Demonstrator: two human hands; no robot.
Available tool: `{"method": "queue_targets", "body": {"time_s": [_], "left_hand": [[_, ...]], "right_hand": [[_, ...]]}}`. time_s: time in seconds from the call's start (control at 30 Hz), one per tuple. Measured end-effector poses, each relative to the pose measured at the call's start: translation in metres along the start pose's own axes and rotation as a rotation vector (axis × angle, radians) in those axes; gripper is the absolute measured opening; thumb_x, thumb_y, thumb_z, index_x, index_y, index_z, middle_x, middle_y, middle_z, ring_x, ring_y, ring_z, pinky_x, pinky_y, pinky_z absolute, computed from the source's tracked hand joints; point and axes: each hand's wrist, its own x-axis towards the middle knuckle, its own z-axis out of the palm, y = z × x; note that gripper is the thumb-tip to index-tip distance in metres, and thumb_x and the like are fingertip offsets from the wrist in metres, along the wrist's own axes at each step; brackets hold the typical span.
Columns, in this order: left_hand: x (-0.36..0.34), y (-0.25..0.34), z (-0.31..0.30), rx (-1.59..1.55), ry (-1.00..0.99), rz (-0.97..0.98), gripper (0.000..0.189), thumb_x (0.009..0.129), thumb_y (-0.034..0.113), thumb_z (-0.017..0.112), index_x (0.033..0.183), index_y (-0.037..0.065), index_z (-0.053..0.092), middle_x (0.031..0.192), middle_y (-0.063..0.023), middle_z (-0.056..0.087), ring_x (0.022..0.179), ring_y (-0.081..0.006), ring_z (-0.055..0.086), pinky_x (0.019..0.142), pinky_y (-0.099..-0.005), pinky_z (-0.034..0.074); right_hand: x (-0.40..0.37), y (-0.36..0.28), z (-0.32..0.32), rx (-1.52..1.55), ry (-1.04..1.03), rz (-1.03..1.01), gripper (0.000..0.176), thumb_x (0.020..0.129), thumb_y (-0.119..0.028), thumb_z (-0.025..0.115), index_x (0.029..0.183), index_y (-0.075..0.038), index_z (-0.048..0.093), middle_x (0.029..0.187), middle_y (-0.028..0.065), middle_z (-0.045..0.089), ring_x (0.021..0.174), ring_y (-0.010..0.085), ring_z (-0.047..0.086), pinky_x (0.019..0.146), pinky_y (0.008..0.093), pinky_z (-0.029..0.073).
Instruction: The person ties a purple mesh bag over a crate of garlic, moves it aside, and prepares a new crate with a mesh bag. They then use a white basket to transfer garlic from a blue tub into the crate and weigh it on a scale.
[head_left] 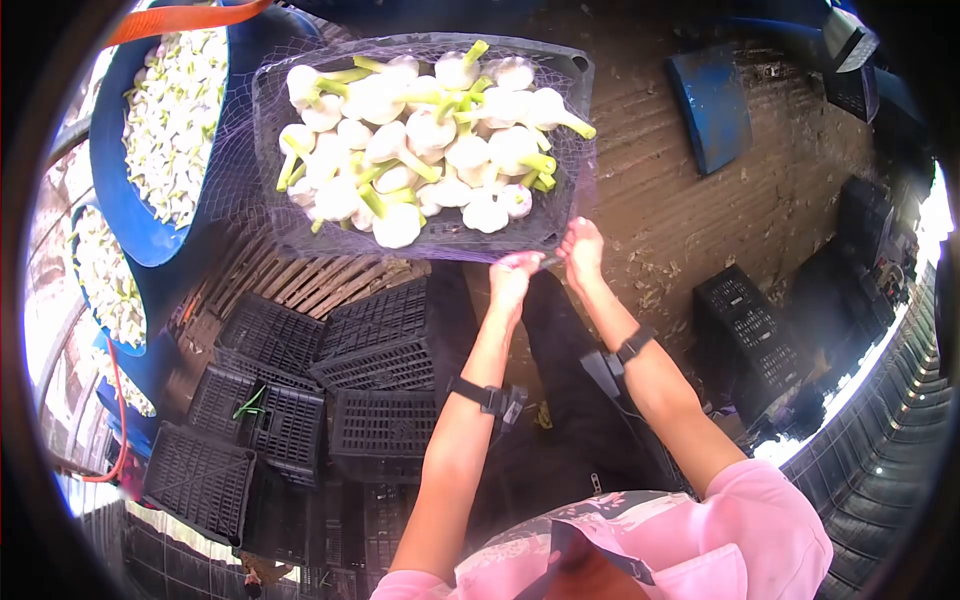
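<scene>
A black plastic crate (430, 245) filled with white garlic bulbs (415, 140) on trimmed green stems is in front of me. Fine purple netting (232, 150) spreads around the crate and hangs out past its left side. At the crate's near right corner, my left hand (514, 275) is closed with its fingers pinched at the netting's edge. Close beside it on the right, my right hand (582, 248) is closed at the same edge. A short dark strip shows between the two hands; whether it is gathered net cannot be made out.
Large blue tubs (165, 245) heaped with garlic line the left. Several black crates (270, 340) are stacked at lower left, near a slatted wooden pallet (285, 275). More dark crates (745, 320) stand at right. A blue board (710, 110) lies on the dirty floor (640, 190).
</scene>
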Motion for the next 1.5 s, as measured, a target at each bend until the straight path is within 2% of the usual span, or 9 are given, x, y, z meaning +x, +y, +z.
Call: {"method": "queue_targets", "body": {"time_s": [0.43, 0.7, 0.8, 0.9, 1.0, 1.1, 1.17, 1.23, 1.5], "left_hand": [[-0.133, 0.167, -0.041, -0.265, 0.025, 0.32, 0.025, 0.09, 0.012, 0.054, 0.103, -0.007, 0.06, 0.08, -0.0047, 0.059, 0.068, -0.0106, 0.053, 0.069, -0.0269, 0.049], [-0.229, 0.243, -0.086, 0.024, 0.824, 1.219, 0.021, 0.092, 0.005, 0.047, 0.106, -0.007, 0.056, 0.101, -0.0139, 0.059, 0.082, -0.0143, 0.056, 0.075, -0.025, 0.046], [-0.246, 0.232, -0.101, 0.244, 1.202, 1.215, 0.021, 0.093, 0.002, 0.044, 0.111, -0.006, 0.053, 0.104, -0.0122, 0.055, 0.085, -0.017, 0.055, 0.08, -0.0291, 0.047], [-0.247, 0.199, -0.089, 0.378, 1.018, 1.188, 0.017, 0.09, -0.002, 0.046, 0.106, -0.003, 0.054, 0.096, -0.0086, 0.055, 0.08, -0.0144, 0.054, 0.075, -0.0278, 0.048], [-0.26, 0.167, -0.062, 0.424, 0.517, 0.829, 0.012, 0.089, -0.001, 0.048, 0.1, -0.002, 0.054, 0.089, -0.0079, 0.057, 0.073, -0.0127, 0.055, 0.068, -0.0259, 0.049], [-0.261, 0.153, -0.039, -0.08, 0.192, 0.508, 0.011, 0.09, 0.0, 0.049, 0.099, -0.001, 0.054, 0.085, -0.0073, 0.058, 0.071, -0.0113, 0.056, 0.064, -0.0238, 0.049], [-0.254, 0.165, -0.052, -0.093, 0.203, 0.52, 0.011, 0.09, 0.001, 0.05, 0.1, -0.001, 0.055, 0.086, -0.0063, 0.059, 0.071, -0.0101, 0.056, 0.065, -0.0228, 0.048], [-0.241, 0.182, -0.071, -0.037, 0.222, 0.612, 0.015, 0.09, 0.001, 0.05, 0.105, -0.002, 0.053, 0.087, -0.007, 0.06, 0.069, -0.0102, 0.056, 0.063, -0.0229, 0.049], [-0.167, 0.295, -0.202, 0.463, 0.722, 0.849, 0.08, 0.074, 0.014, 0.074, 0.138, 0.002, 0.026, 0.132, -0.018, 0.036, 0.112, -0.0238, 0.043, 0.088, -0.0365, 0.044]], "right_hand": [[-0.123, -0.163, 0.115, -0.507, -0.408, -0.587, 0.013, 0.091, -0.01, 0.053, 0.089, 0.002, 0.058, 0.075, 0.0061, 0.061, 0.064, 0.0085, 0.06, 0.054, 0.022, 0.049], [-0.128, -0.194, 0.127, -0.267, -0.303, -0.584, 0.021, 0.09, -0.008, 0.055, 0.107, 0.005, 0.055, 0.092, 0.0091, 0.062, 0.078, 0.014, 0.063, 0.06, 0.0236, 0.051], [-0.167, -0.178, 0.112, -0.391, -0.224, -0.62, 0.023, 0.09, -0.008, 0.054, 0.11, 0.004, 0.054, 0.091, 0.008, 0.062, 0.073, 0.0111, 0.062, 0.057, 0.0219, 0.049], [-0.203, -0.153, 0.098, -0.464, -0.45, -0.396, 0.025, 0.09, -0.011, 0.056, 0.112, 0.0, 0.055, 0.09, 0.0069, 0.063, 0.068, 0.0087, 0.06, 0.056, 0.02, 0.048], [-0.223, -0.121, 0.105, -0.546, -0.861, -0.106, 0.045, 0.086, -0.018, 0.062, 0.124, 0.002, 0.046, 0.112, 0.0119, 0.059, 0.102, 0.0175, 0.056, 0.084, 0.031, 0.047], [-0.236, -0.117, 0.128, -0.825, -1.042, -0.607, 0.055, 0.088, -0.027, 0.058, 0.131, 0.002, 0.038, 0.121, 0.0146, 0.054, 0.113, 0.0234, 0.05, 0.096, 0.0383, 0.039], [-0.241, -0.108, 0.134, -0.833, -1.072, -0.558, 0.049, 0.091, -0.03, 0.054, 0.127, 0.001, 0.042, 0.112, 0.012, 0.058, 0.097, 0.019, 0.057, 0.084, 0.0323, 0.045], [-0.245, -0.1, 0.135, -0.505, -1.08, 0.264, 0.04, 0.093, -0.031, 0.051, 0.119, -0.001, 0.047, 0.089, 0.0048, 0.059, 0.069, 0.0117, 0.055, 0.06, 0.0249, 0.045], [-0.303, -0.053, 0.123, -0.03, -0.326, 0.099, 0.025, 0.09, -0.018, 0.055, 0.073, -0.013, 0.037, 0.056, -0.0074, 0.025, 0.042, 0.0033, 0.024, 0.039, 0.0213, 0.018]]}}
